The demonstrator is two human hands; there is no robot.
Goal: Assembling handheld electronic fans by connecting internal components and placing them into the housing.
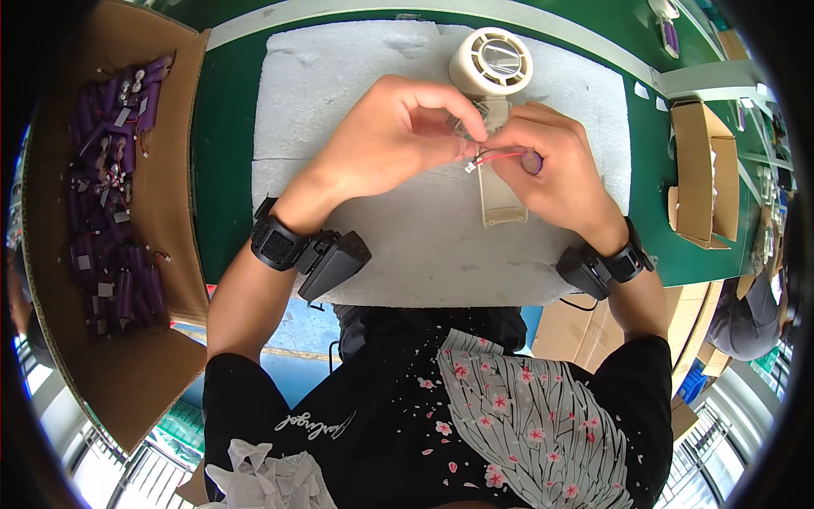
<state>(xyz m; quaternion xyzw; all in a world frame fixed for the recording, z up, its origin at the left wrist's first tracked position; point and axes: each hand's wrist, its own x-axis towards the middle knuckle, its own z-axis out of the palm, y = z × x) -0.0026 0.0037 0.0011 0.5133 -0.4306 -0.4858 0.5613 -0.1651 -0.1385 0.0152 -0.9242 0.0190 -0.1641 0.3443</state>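
A cream handheld fan (492, 61) with a round slotted head lies on the white foam pad (381, 254), its open handle shell (504, 212) pointing toward me. In my right hand (560, 161) is a purple cylindrical battery (532, 163), seen end-on above the handle. Its red and dark wires (504, 155) run left to a small white connector (471, 167). The thumb and forefinger of my left hand (394, 136) close in a pinch beside the connector, just below the fan head. What sits between those fingertips is too small to make out.
At the left stands a large cardboard box (174, 170) holding many purple batteries (110, 187) with wires. A smaller open carton (705, 178) is on the green table (229, 153) at the right. A metal rail (593, 47) crosses the far side. Black devices are strapped to both wrists.
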